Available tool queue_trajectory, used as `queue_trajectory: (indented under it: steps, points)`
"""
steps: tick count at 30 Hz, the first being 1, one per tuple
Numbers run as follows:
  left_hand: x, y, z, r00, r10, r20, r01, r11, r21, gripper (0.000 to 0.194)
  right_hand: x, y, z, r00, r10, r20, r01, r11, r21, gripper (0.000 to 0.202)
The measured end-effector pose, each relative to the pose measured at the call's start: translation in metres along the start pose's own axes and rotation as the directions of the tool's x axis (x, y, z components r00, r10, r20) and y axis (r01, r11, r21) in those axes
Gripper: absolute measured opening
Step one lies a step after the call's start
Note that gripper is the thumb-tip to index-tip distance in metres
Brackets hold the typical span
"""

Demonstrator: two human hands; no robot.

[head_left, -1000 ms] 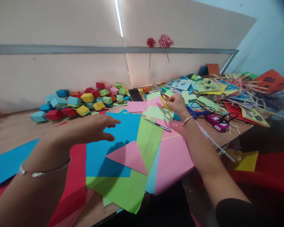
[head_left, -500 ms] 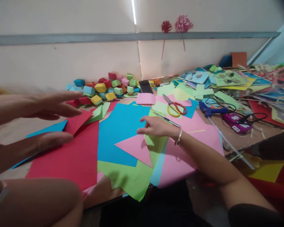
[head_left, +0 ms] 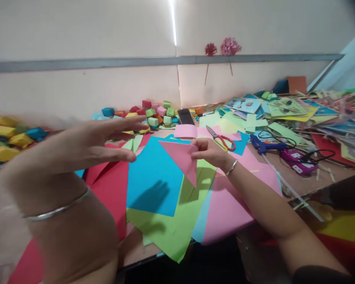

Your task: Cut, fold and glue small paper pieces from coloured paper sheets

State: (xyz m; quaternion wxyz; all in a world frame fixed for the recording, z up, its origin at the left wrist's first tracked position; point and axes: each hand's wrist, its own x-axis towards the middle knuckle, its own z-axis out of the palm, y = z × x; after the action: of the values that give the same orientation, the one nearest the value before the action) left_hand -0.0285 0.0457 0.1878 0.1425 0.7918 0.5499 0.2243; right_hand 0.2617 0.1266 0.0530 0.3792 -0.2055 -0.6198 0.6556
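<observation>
A pink paper triangle (head_left: pixel 180 159) is pinched at its right edge by my right hand (head_left: pixel 208 153), lifted over the sheets. Below it lie a blue sheet (head_left: pixel 154 185) and a green sheet (head_left: pixel 165 232), with the shadow of a hand across them. My left hand (head_left: pixel 85 138) is raised close to the camera, fingers stretched and apart from the thumb, holding nothing. Under and beyond it a red sheet (head_left: pixel 115 193) shows in part. Scissors with red and yellow handles (head_left: pixel 221 140) rest just behind my right hand.
Folded paper cubes (head_left: pixel 154 114) and a phone (head_left: pixel 185 117) lie toward the wall. On the right are a blue glue gun (head_left: pixel 264 145), a purple power strip (head_left: pixel 298 161) and a heap of papers and sticks (head_left: pixel 337 114). Large pink paper (head_left: pixel 230 209) covers the front right.
My right hand has taken hold of the pink triangle and raised it off the blue sheet. My left hand has moved right, still open. The view has tilted up slightly.
</observation>
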Motion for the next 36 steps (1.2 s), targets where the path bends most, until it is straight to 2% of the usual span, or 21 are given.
queue_trajectory:
  steps: [1,6,8,10,13,16,18,19,21,24,27,29,32,34,36]
  points:
    - [0.008,0.0,0.004,0.998,0.02,0.061,-0.018,0.999,-0.027,0.082,0.0,-0.001,-0.001,1.0,-0.011,-0.02,0.011,1.0,0.015,0.031]
    - [0.032,0.007,0.025,0.964,0.223,0.144,-0.205,0.97,-0.128,0.079,0.001,0.001,0.001,1.0,0.009,-0.029,-0.008,0.999,0.038,0.034]
    - [0.038,0.012,0.034,0.939,0.267,0.216,-0.232,0.957,-0.173,0.069,0.001,0.002,0.003,0.999,0.013,-0.031,-0.012,0.999,0.035,0.034]
    - [0.044,0.017,0.043,0.935,0.261,0.242,-0.222,0.959,-0.177,0.053,0.002,0.003,0.004,0.998,0.007,-0.065,-0.004,0.999,0.043,0.035]
    - [0.052,0.021,0.055,0.975,0.16,0.154,-0.138,0.979,-0.148,0.043,0.005,0.005,0.006,0.976,-0.053,-0.21,0.065,0.997,0.048,0.035]
    - [0.058,0.021,0.062,0.999,0.012,0.037,-0.008,0.994,-0.105,0.049,0.007,0.007,0.006,0.896,-0.189,-0.402,0.206,0.978,0.0,0.032]
    - [0.061,0.02,0.064,0.998,-0.062,-0.033,0.06,0.997,-0.044,0.05,0.007,0.007,0.007,0.858,-0.24,-0.454,0.257,0.966,-0.024,0.031]
    - [0.062,0.02,0.064,0.994,-0.083,-0.064,0.083,0.997,-0.009,0.046,0.007,0.007,0.007,0.858,-0.244,-0.452,0.264,0.964,-0.018,0.031]
    - [0.064,0.02,0.064,0.988,-0.097,-0.117,0.1,0.995,0.022,0.037,0.005,0.007,0.009,0.889,-0.207,-0.408,0.237,0.971,0.025,0.036]
    - [0.063,0.02,0.063,0.97,-0.12,-0.21,0.115,0.993,-0.038,0.034,0.005,0.011,0.013,0.935,-0.099,-0.34,0.13,0.989,0.07,0.048]
    - [0.061,0.02,0.06,0.942,-0.167,-0.291,0.146,0.985,-0.093,0.038,0.006,0.017,0.014,0.926,-0.052,-0.373,0.071,0.997,0.037,0.042]
    - [0.06,0.017,0.058,0.945,-0.188,-0.269,0.173,0.982,-0.08,0.039,0.008,0.021,0.012,0.889,-0.08,-0.45,0.097,0.995,0.016,0.038]
    - [0.058,0.011,0.054,0.969,-0.225,-0.097,0.22,0.974,-0.059,0.039,0.011,0.022,0.009,0.83,-0.111,-0.547,0.151,0.988,0.029,0.037]
    - [0.057,0.006,0.052,0.973,-0.229,0.015,0.23,0.971,-0.065,0.038,0.011,0.02,0.008,0.83,-0.076,-0.553,0.139,0.988,0.073,0.038]
    - [0.055,0.0,0.049,0.978,-0.203,0.047,0.206,0.975,-0.083,0.038,0.011,0.018,0.008,0.848,-0.009,-0.53,0.097,0.986,0.139,0.041]
